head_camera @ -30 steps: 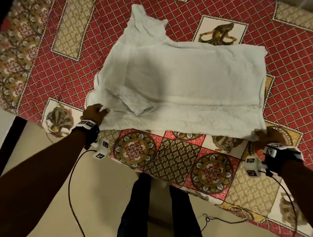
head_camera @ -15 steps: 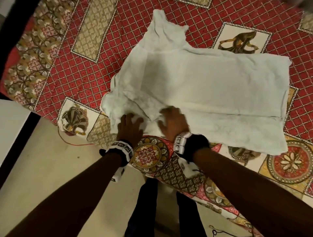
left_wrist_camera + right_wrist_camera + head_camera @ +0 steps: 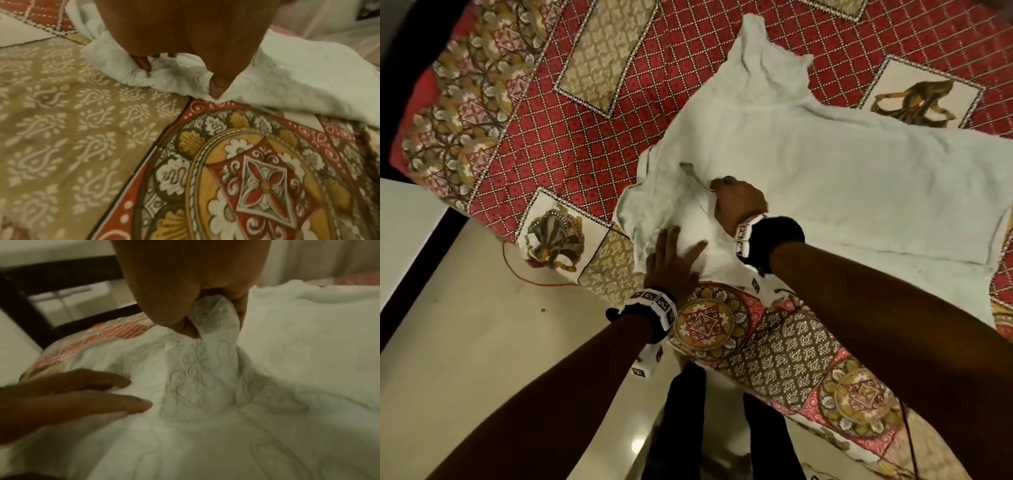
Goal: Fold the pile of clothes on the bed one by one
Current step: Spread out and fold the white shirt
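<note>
Clothing, one white garment (image 3: 808,178), lay spread mid-frame on the bed (image 3: 592,137). Your right hand (image 3: 739,205) had crossed over from the hem and pinched the crumpled sleeve, while your left hand (image 3: 671,263) pressed flat, fingers (image 3: 98,381) straight; next comes tucking the sleeve in.

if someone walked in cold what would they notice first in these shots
First, the large pale white cotton garment spread flat across the red patchwork-print bedcover, reaching towards the bed's near edge. Then the two hands at its near left corner: the left hand presses flat on the cloth, while the right hand pinches up an embroidered fold, its grip clearest in the right wrist view.
</note>
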